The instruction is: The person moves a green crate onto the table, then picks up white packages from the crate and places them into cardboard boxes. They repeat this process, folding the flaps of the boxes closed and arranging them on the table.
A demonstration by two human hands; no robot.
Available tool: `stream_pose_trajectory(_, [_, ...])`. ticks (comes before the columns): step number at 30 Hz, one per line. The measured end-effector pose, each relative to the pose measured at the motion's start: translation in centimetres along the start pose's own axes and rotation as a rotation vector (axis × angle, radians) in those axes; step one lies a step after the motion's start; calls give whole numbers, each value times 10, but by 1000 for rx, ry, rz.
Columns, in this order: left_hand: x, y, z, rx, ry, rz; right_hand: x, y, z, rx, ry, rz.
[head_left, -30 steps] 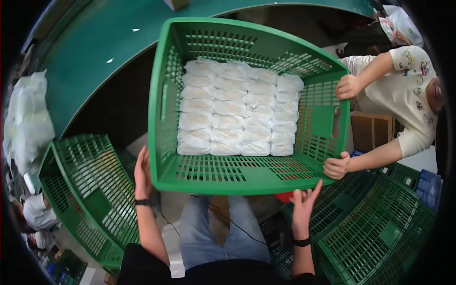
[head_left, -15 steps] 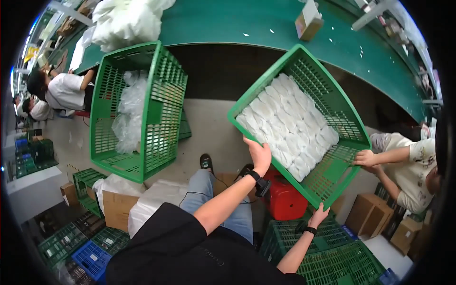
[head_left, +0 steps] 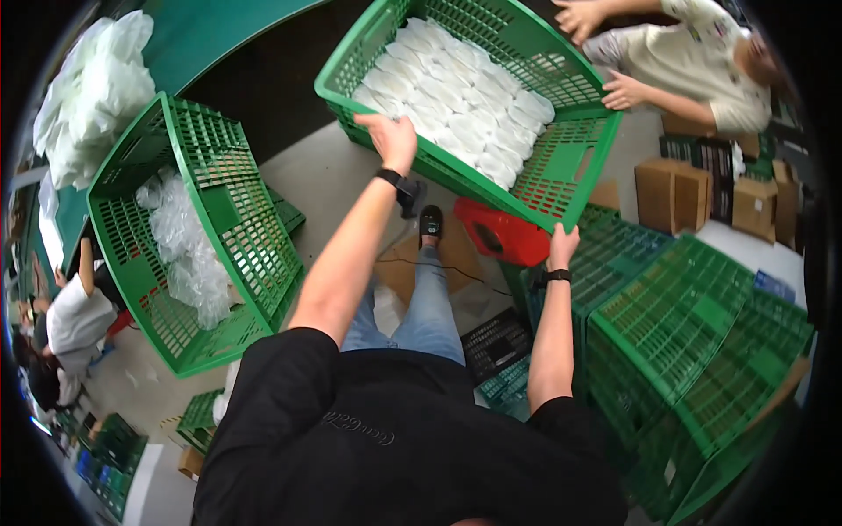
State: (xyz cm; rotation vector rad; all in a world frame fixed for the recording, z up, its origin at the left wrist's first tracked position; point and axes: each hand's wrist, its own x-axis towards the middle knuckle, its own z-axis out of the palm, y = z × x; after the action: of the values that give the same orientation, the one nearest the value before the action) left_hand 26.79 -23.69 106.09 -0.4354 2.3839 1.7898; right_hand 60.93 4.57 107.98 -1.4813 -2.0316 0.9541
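A large green plastic crate (head_left: 456, 178) hangs tilted in front of me, lined with rows of white, soft-looking bundles (head_left: 460, 92). My left hand (head_left: 392, 140) is closed on its near long rim, toward the left end. At the near right corner, my right hand (head_left: 563, 245) grips the rim from below. A co-worker's hand (head_left: 624, 90) is at the crate's right end, fingers against or close to the rim. The co-worker's other hand (head_left: 579, 17) is spread, apart from the crate.
On the left, another green crate (head_left: 215, 206) holds clear plastic bags (head_left: 189, 254). White bags (head_left: 95, 96) lie on a green worktable (head_left: 232, 26). A red stool (head_left: 504, 232) stands beneath the held crate. Stacked green crates (head_left: 675, 307) and cardboard boxes (head_left: 671, 195) occupy the right side.
My view has turned to the right, shifting the scene. Both my hands have stayed on the crate. One co-worker's hand has come off it and opened.
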Motion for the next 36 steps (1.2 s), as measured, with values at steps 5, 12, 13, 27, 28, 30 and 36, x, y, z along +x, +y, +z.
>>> stream_pose_trajectory(5, [56, -17, -36, 265, -176, 101, -115, 10, 5, -128, -34, 32])
stream_pose_trajectory(12, [70, 18, -72, 442, -121, 167, -256, -13, 16, 54, -298, -38])
stream_pose_trajectory(13, [40, 11, -74, 365, -110, 203, -266, -20, 6, 139, -438, 42])
stream_pose_trajectory(27, [-449, 215, 38, 503, 16, 494, 143, 49, -269, 131, -1161, 400])
stream_pose_trajectory(28, [-456, 202, 63, 477, -71, 386, 170, 52, -266, 71, -1235, 402])
stream_pose_trajectory(30, [-473, 170, 107, 438, -105, 275, 203, 49, -250, -7, -1369, 308])
stream_pose_trajectory(36, [-509, 93, 166, 973, 56, 335, 207, 7, -226, 63, -1533, 38])
